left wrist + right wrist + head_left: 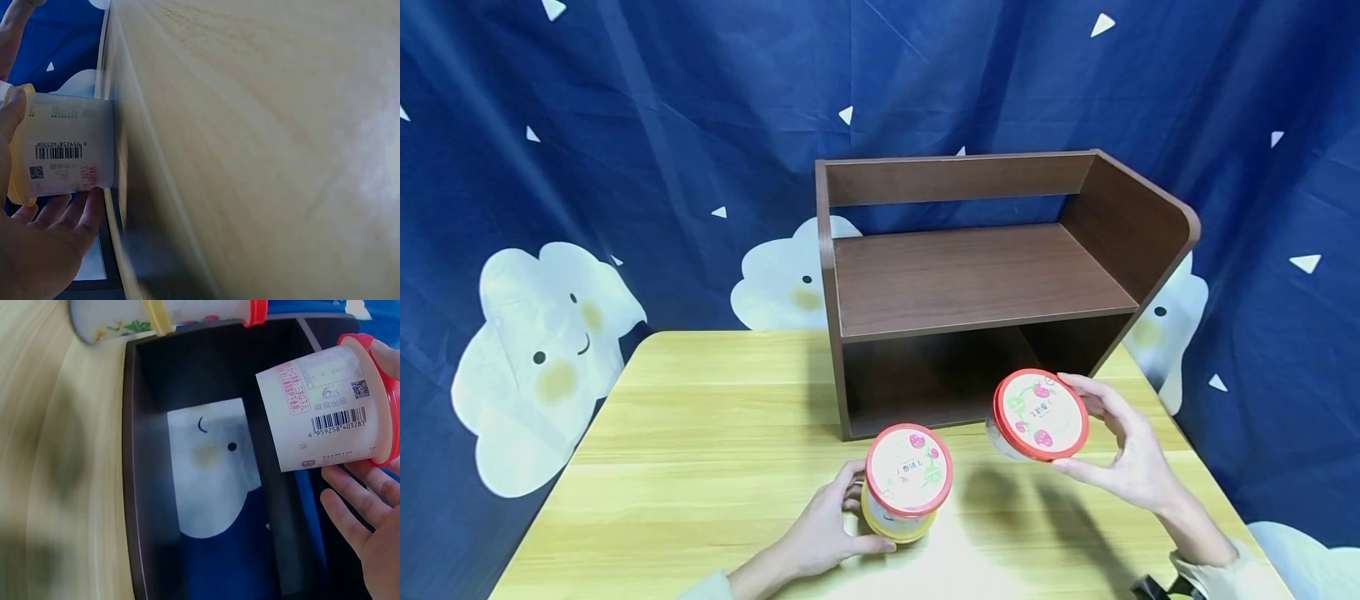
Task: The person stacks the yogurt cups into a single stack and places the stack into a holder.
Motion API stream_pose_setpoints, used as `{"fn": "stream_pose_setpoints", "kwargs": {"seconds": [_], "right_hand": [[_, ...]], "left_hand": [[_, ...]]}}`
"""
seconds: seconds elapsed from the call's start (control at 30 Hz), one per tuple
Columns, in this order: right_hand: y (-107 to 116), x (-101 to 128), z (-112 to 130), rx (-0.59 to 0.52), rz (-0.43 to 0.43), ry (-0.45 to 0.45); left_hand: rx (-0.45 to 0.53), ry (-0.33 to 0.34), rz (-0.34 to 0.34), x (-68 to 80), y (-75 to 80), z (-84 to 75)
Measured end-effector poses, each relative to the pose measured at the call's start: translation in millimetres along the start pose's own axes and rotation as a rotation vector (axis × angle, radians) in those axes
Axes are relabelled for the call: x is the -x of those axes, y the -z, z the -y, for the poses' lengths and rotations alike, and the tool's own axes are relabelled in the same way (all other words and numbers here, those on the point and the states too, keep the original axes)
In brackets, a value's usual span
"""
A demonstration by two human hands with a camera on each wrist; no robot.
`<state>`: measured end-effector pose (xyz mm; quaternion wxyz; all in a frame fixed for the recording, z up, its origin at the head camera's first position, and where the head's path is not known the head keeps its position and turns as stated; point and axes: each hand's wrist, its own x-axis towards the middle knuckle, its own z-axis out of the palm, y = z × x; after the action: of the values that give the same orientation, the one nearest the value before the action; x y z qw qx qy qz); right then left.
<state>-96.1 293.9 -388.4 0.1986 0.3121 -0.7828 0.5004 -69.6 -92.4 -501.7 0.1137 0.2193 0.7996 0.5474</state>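
Note:
My left hand [823, 529] holds a paper tub with a yellow lid [72, 140] by its side, thumb and fingers on opposite sides. The tub stands upright on the table. A second tub with a red, strawberry-printed lid [910, 469] is stacked on top of the yellow lid. To the right, my right hand [1131, 454] grips another red-lidded tub [1041, 415] by the lid's edge, between thumb and fingers. This tub is raised above the table, tilted, in front of the shelf; its barcode side [331, 412] faces the right wrist camera.
A dark brown two-level shelf [985, 275] stands on the back right of the light wooden table [700, 433], with side walls and an open lower compartment. Behind it hangs a blue curtain [700, 108] with clouds and white triangles.

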Motion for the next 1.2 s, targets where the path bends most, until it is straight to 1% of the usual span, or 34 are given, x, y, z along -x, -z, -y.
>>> {"fn": "stream_pose_setpoints", "kwargs": {"seconds": [0.17, 0.43, 0.6, 0.87, 1.2], "right_hand": [[-5.5, -3.5, 4.0, -0.085, 0.004, 0.015], [-13.8, -9.0, 10.3, -0.164, 0.023, 0.049], [-18.4, -14.6, 16.1, -0.173, 0.043, 0.072], [-28.8, -27.1, 24.1, -0.209, 0.076, 0.135], [-39.0, -35.9, 27.1, -0.192, 0.100, 0.156]], "left_hand": [[0.000, -0.006, -0.001, -0.2, -0.4, 0.9], [0.006, -0.004, 0.001, -0.5, -0.4, 0.6], [0.004, 0.002, 0.002, 0.0, -0.1, 0.3], [-0.001, -0.003, 0.004, -0.2, -0.1, 1.2], [-0.001, 0.008, 0.000, 0.1, -0.4, 2.5]]}}
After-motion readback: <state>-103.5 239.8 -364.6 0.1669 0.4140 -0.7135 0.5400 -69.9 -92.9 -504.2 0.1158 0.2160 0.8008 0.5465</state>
